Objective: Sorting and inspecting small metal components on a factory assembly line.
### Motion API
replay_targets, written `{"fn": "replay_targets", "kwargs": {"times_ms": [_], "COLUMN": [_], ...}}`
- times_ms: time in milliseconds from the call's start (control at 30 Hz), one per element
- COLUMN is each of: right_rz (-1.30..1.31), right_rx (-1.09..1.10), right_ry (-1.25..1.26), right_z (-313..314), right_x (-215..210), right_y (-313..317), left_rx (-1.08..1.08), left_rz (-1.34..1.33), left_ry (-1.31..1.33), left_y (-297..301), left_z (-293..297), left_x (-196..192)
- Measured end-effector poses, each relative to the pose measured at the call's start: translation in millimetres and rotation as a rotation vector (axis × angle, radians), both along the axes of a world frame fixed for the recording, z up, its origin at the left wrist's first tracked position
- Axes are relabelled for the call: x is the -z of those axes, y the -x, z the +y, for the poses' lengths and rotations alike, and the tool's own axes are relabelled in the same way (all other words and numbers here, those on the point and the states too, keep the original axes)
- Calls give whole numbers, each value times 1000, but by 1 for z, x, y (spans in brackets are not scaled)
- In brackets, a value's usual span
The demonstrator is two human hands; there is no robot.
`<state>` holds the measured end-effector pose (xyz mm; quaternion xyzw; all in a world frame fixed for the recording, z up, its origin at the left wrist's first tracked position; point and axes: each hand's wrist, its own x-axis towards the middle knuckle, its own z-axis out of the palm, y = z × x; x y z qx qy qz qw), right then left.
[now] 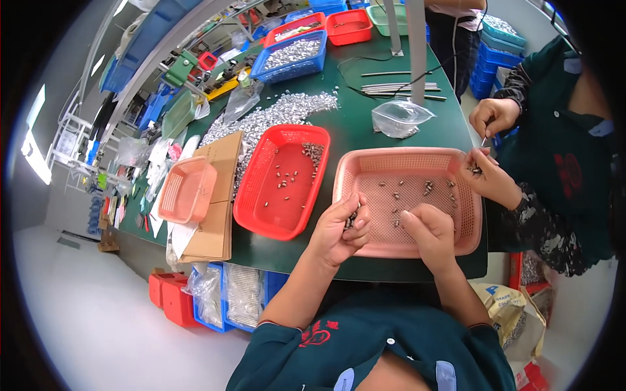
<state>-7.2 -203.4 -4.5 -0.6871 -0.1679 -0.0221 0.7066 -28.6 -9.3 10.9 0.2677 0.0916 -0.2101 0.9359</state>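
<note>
A: Left hand (340, 229) is cupped around a bunch of small metal parts (352, 219), right at the pink basket's (365, 250) near rim.

B: Yep, right hand (430, 232) pinches inside it; red basket (261, 218) sits further left.

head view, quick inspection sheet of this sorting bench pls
surface: green table, crowded.
job's things: pink mesh basket with scattered small metal parts; red basket beside it, a few parts inside.
clutter: loose pile of metal parts, cardboard, empty pink basket, clear bag, metal rods.
hands: left hand closed on a bunch of parts; right hand at the basket's near rim.
cables: black cable across the table.
surroundings: co-worker's hands at right; blue crates beneath.
</note>
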Motion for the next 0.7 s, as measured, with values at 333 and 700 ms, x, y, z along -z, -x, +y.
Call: {"fn": "replay_targets", "kwargs": {"times_ms": [333,700], "right_rz": [-39,-261], "right_rx": [40,102], "right_ry": [27,222], "right_z": [2,-3], "right_x": [0,-12], "right_y": [0,-2], "left_rx": [-40,-109], "left_rz": [112,-15], "left_ry": [38,-311], "left_y": [2,8], "left_z": [-35,-42], "left_x": [16,7]}}
